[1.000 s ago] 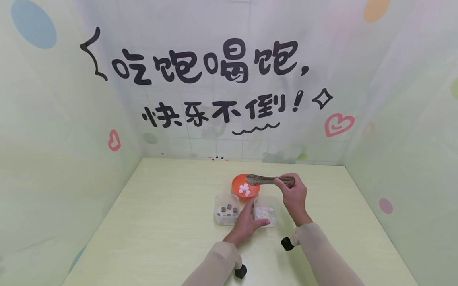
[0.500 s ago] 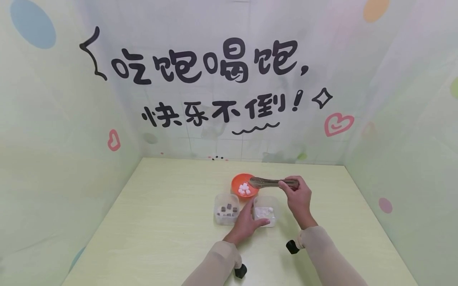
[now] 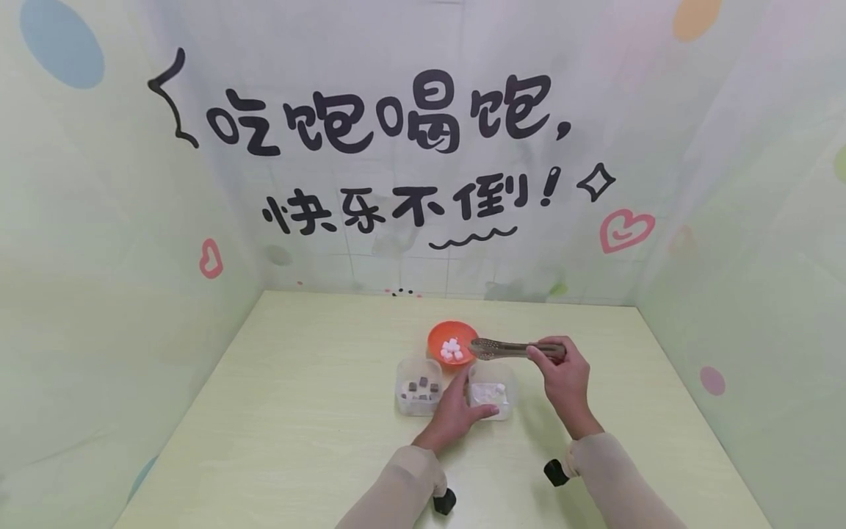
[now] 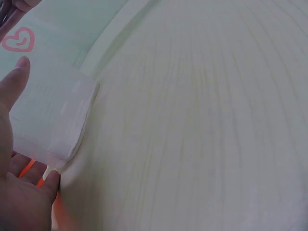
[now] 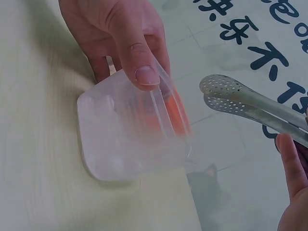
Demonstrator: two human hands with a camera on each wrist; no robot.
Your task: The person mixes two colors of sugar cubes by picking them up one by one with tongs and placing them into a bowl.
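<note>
While the left hand (image 3: 454, 411) grips a clear tub (image 5: 108, 139), the right hand (image 3: 566, 375), fingers clamped on tongs (image 3: 502, 349), retreats from the orange bowl (image 3: 452, 330), transfer seemingly done.

The bowl (image 3: 452, 328) sits behind the left tub (image 3: 418, 408) and right tub (image 3: 507, 398), seemingly with cubes (image 3: 424, 382) in each.

in right wrist view — right hand (image 5: 297, 198) and tongs (image 5: 262, 103) cut off, orange bowl (image 5: 178, 115) partly hidden

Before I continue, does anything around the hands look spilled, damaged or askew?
Nothing stands out. White pieces lie inside the orange bowl, dark cubes inside one clear tub, and the left hand holds the other tub; no spill or damage shows.
</note>
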